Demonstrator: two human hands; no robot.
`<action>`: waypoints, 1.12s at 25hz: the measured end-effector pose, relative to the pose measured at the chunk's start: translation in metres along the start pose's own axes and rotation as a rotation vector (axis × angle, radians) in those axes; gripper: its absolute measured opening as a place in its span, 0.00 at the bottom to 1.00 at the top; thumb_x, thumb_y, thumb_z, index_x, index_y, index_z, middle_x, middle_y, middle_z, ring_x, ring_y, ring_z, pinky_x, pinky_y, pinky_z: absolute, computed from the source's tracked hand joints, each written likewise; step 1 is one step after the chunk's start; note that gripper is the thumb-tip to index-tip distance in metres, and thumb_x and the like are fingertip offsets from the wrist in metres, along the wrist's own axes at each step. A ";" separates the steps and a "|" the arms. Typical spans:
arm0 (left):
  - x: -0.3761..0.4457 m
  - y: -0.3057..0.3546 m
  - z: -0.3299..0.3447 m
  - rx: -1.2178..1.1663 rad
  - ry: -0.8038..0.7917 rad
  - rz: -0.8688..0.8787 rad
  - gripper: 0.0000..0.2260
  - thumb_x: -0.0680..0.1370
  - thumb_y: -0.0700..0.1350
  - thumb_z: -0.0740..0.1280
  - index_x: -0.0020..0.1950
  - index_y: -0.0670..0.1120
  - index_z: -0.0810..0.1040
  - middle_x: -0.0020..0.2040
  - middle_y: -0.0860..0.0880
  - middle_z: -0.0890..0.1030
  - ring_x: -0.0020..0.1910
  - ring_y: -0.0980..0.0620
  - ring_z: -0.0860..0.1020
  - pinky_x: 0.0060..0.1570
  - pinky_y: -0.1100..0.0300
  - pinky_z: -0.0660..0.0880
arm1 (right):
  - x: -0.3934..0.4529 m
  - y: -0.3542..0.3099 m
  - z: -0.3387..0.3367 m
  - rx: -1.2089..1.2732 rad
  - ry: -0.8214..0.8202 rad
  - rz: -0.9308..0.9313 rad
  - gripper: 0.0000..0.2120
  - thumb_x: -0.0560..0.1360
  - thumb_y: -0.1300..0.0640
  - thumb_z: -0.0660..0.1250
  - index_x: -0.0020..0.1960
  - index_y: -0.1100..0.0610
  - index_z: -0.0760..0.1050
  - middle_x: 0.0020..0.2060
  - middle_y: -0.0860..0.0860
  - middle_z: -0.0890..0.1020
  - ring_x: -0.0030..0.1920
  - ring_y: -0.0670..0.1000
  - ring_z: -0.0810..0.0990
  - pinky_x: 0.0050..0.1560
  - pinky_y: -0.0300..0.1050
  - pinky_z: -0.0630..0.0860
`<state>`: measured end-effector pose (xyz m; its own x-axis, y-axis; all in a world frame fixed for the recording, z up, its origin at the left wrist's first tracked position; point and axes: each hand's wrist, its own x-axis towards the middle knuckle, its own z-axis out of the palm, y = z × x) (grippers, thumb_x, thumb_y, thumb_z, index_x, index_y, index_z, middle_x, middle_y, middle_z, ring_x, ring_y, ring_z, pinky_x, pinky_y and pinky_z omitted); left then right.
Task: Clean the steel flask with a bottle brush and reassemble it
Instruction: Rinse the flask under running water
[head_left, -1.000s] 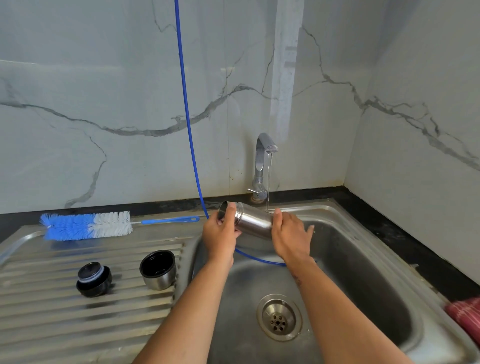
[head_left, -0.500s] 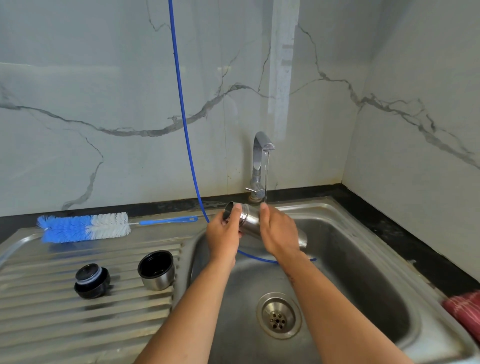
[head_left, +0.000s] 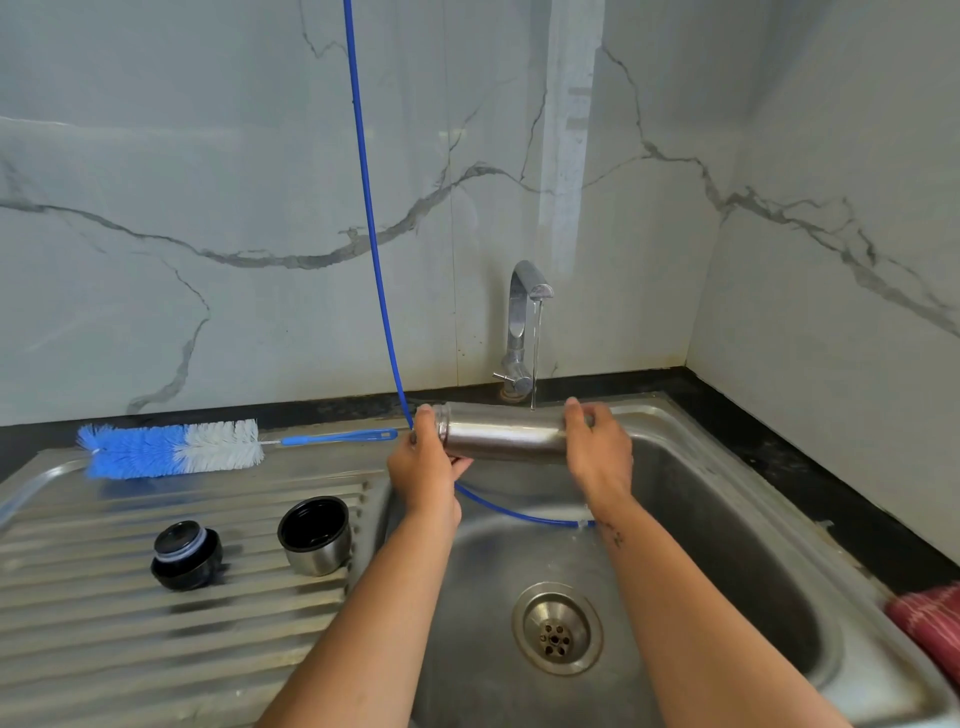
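The steel flask (head_left: 501, 434) lies level over the sink bowl, mouth to the left, under a thin stream from the tap (head_left: 522, 322). My left hand (head_left: 426, 465) grips its neck end. My right hand (head_left: 597, 449) grips its base end. The blue-and-white bottle brush (head_left: 171, 449) lies along the back of the drainboard. On the drainboard's ribs stand the steel cup lid (head_left: 316, 535), open side up, and the black stopper (head_left: 186, 556).
A blue hose (head_left: 371, 228) hangs down the marble wall and curves into the sink bowl (head_left: 727, 545) behind my arms. The drain (head_left: 557, 627) is below my forearms. A red cloth (head_left: 927, 621) lies at the sink's right rim.
The flask has gone from tilted to level. My right hand slid from the flask's middle out to its base end, baring the body under the water stream.
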<state>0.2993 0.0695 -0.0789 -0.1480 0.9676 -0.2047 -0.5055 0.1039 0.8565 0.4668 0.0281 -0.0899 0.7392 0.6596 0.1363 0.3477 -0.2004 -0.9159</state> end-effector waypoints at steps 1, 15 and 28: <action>0.000 0.000 0.000 -0.027 0.019 -0.052 0.12 0.82 0.52 0.68 0.46 0.44 0.79 0.46 0.41 0.83 0.49 0.42 0.84 0.48 0.46 0.84 | 0.001 -0.003 -0.002 0.167 -0.013 0.095 0.28 0.80 0.35 0.59 0.70 0.53 0.74 0.64 0.54 0.77 0.62 0.58 0.78 0.57 0.56 0.81; -0.005 0.039 -0.010 0.310 0.301 0.410 0.13 0.82 0.53 0.66 0.57 0.43 0.75 0.42 0.52 0.77 0.44 0.47 0.78 0.44 0.55 0.71 | -0.015 -0.011 0.037 0.564 -0.515 0.353 0.21 0.84 0.43 0.60 0.70 0.56 0.71 0.61 0.60 0.79 0.55 0.59 0.84 0.59 0.55 0.83; -0.011 -0.014 0.005 -0.287 -0.105 -0.401 0.18 0.83 0.54 0.65 0.64 0.41 0.73 0.53 0.36 0.80 0.50 0.37 0.81 0.58 0.40 0.79 | -0.008 -0.023 -0.002 0.890 -0.031 0.172 0.33 0.74 0.52 0.77 0.75 0.47 0.66 0.66 0.51 0.75 0.62 0.51 0.77 0.65 0.53 0.78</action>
<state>0.3118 0.0588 -0.0860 0.1845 0.8838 -0.4300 -0.7208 0.4191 0.5521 0.4543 0.0258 -0.0694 0.7197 0.6937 -0.0276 -0.3494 0.3276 -0.8778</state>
